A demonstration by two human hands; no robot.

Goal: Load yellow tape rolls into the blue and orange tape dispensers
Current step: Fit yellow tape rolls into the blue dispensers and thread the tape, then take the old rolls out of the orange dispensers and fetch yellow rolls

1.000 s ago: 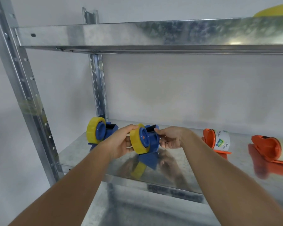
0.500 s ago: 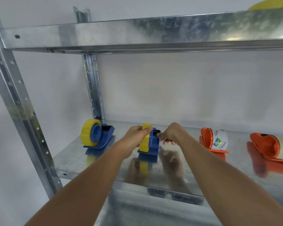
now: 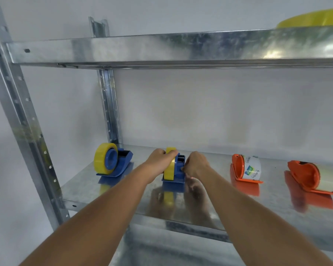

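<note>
Small sideways print on white roll label (image 3: pixel 252 168), too blurred to read

Two blue dispensers, one at far left (image 3: pixel 115 166) and one at centre (image 3: pixel 178 172), are fitted with yellow rolls (image 3: pixel 102 160). Two orange dispensers (image 3: pixel 237 167) are seen at right. The shelf (image 3: pixel 108 191) is mottled silver-grey; the wall (image 3: pixel 200 112) is white.
</note>
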